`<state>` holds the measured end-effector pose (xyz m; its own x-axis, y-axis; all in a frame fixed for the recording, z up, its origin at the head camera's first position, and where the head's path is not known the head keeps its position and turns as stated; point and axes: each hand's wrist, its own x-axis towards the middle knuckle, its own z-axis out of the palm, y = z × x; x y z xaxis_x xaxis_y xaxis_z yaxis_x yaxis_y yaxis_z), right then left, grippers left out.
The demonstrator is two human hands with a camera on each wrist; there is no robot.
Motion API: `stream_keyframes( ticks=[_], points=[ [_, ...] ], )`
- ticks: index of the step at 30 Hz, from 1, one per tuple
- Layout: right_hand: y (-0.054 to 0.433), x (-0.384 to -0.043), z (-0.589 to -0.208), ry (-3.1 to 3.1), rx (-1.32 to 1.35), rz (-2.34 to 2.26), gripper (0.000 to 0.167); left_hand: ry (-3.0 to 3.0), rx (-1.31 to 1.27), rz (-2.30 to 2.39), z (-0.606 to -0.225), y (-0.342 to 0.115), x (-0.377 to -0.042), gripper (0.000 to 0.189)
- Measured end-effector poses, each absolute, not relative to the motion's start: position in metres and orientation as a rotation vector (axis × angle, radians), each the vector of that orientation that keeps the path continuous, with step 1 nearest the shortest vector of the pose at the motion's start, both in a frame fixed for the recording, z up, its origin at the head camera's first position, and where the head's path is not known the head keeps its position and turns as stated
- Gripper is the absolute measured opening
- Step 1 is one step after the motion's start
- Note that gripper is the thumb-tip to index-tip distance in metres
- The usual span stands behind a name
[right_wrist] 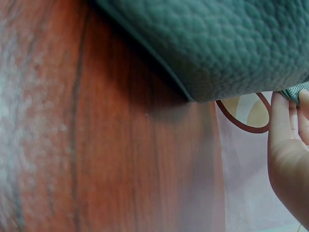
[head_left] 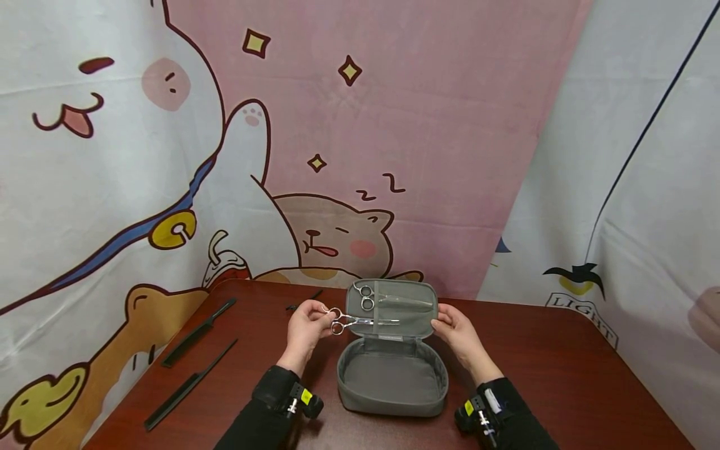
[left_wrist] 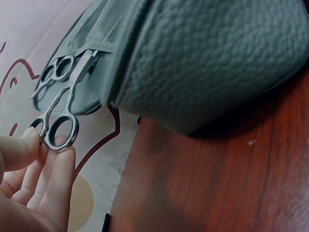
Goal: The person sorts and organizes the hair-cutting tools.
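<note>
Hairdressing scissors are in the left hand, which pinches them at the finger rings, thumb on one side and fingers on the other. Their blades point toward the person's right and reach behind the edge of the mesh pocket inside the raised lid of the gray zip case; the rings stick out past the lid's left edge. The right hand grips the lid's opposite edge between thumb and fingers and seems to be steadying it. A second pair of scissors sits just above, its rings showing outside the same pocket.

Done well, this step likely calls for a level slide along the line of the blades, with the rings held together so that the tips do not part and snag the mesh. Whether the slide runs inward or outward cannot be told. A firm grip on the lid should stop it from folding back, and a path parallel to the second pair should prevent the rings from catching. A black comb and a black tail comb lie on the table, well to the left.
</note>
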<state>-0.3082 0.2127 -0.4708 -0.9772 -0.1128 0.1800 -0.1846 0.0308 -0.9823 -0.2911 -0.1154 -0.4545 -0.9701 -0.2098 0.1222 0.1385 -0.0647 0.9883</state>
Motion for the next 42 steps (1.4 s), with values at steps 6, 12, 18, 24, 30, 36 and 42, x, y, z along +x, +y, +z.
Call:
stream_keyframes(
  ticks=[6, 12, 18, 24, 30, 36, 42],
  points=[
    [0.212, -0.306, -0.468, -2.205, 0.312, 2.150, 0.037, -1.987, 0.056, -2.064, -0.455, -0.108, -0.293, 0.020],
    [0.211, -0.306, -0.469, -2.198, 0.296, 2.145, 0.038, -2.000, 0.045, -2.012, -0.453, -0.101, -0.291, 0.020],
    [0.211, -0.308, -0.473, -2.193, 0.303, 2.143, 0.036, -2.019, 0.019, -1.943, -0.451, -0.093, -0.288, 0.019],
    [0.211, -0.308, -0.474, -2.183, 0.331, 2.132, 0.036, -2.033, 0.036, -1.873, -0.447, -0.088, -0.285, 0.019],
    [0.211, -0.307, -0.474, -2.175, 0.317, 2.144, 0.036, -2.097, 0.051, -1.745, -0.447, -0.084, -0.283, 0.019],
    [0.211, -0.306, -0.473, -2.202, 0.302, 2.132, 0.037, -2.104, 0.041, -1.695, -0.447, -0.079, -0.282, 0.020],
    [0.210, -0.305, -0.473, -2.204, 0.293, 2.129, 0.037, -2.113, 0.019, -1.689, -0.447, -0.075, -0.282, 0.019]
  ],
)
